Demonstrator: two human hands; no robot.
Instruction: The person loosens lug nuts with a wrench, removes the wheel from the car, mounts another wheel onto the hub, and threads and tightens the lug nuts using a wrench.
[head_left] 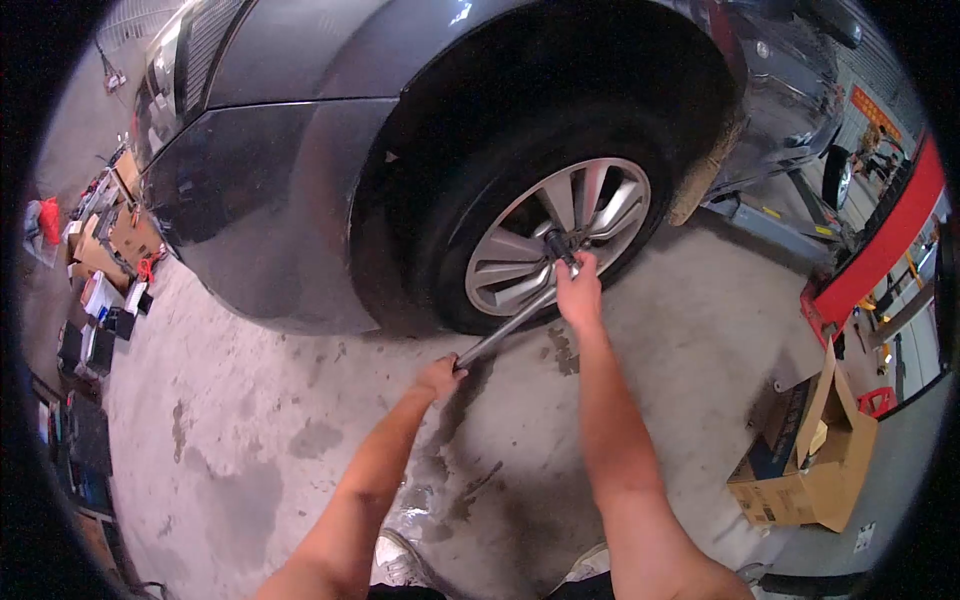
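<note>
A long metal wrench (512,325) runs diagonally from the hub of the car wheel (500,247) down to the left. My left hand (440,377) is closed round its lower end. Near the wheel's centre, my right hand (578,285) is closed on the wrench's head end. A dark socket (556,243) extends from that end to the middle of the silver rim; its exact contact with a nut is too small to tell. The tyre (455,235) sits inside the wheel arch of a dark grey car (270,200).
An open cardboard box (800,490) stands on the floor at the lower right. Behind it rises a red lift post (885,235), with a grey lift arm (770,222) reaching under the car. Boxes and parts (105,250) lie along the left. My shoes (400,560) show at the bottom.
</note>
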